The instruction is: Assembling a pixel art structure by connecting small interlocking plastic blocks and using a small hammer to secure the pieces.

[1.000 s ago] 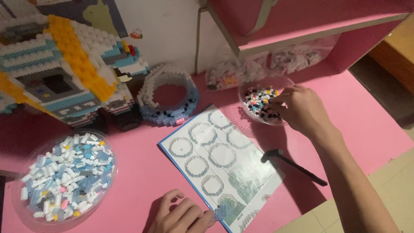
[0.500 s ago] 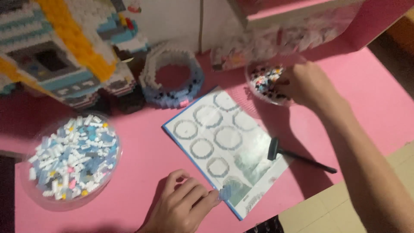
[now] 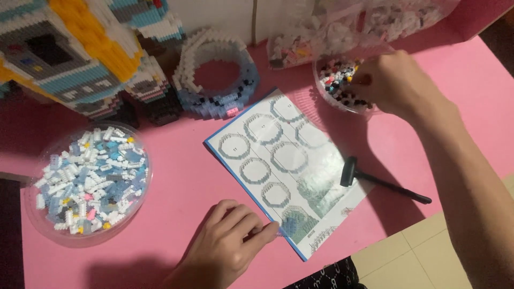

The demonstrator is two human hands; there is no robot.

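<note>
One pink table (image 3: 176,176). One large block model (image 3: 69,59), one block ring (image 3: 217,75). Two clear bowls: big bowl (image 3: 85,182) of pale bricks at left, small bowl (image 3: 342,88) of dark bricks at right. One instruction sheet (image 3: 289,166), one small hammer (image 3: 380,182). Right hand (image 3: 396,85) in small bowl, fingertips pinching among bricks; left hand (image 3: 230,246) curled loosely, touching sheet's near edge.

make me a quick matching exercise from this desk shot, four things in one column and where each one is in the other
Things:
1. right hand
2. left hand
3. black tool
4. brick ring

Places:
A. lying at the right edge of the instruction sheet
B. reaching into the small bowl of dark bricks
C. behind the sheet, beside the big model
D. fingertips on the sheet's near edge

Pairs: 1-B, 2-D, 3-A, 4-C
</note>
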